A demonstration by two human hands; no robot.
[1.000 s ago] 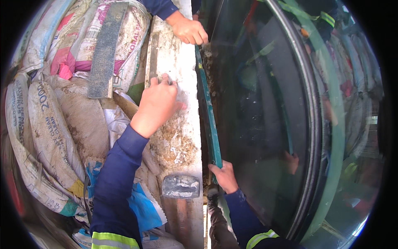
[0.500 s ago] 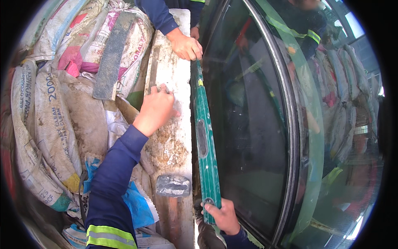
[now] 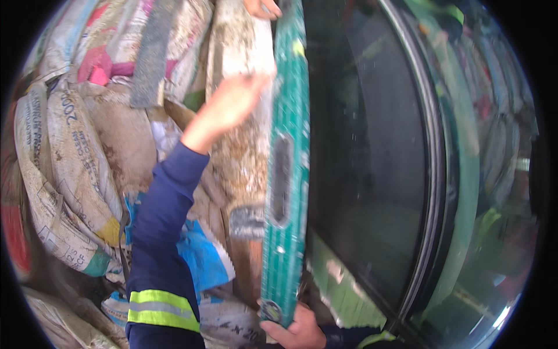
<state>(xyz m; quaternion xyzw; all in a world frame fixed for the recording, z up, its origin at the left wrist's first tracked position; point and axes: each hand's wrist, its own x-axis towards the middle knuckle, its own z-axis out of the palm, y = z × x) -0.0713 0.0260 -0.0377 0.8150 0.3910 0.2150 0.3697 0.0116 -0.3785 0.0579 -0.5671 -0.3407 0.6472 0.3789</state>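
Note:
A long green spirit level is raised over the right edge of a dirt-stained white ledge, beside the dark glass. My right hand grips its near end, thumb on the face. My left hand is over the ledge, fingertips at the level's left side; the fingers are blurred, so their hold is unclear. At the far end, a co-worker's hand is by the level, partly out of view. A club hammer lies on the ledge below my left hand, partly covered by the level.
Stacked dirty woven sacks fill the left side, with a grey flat strip on top. A dark glass pane in a metal frame stands close on the right. Torn blue-and-white packaging lies beside my left forearm.
The level has come up closer and swung more upright, its near end shifting left over the hammer. My left hand has moved right to its edge. The co-worker's hand is now near the top rim.

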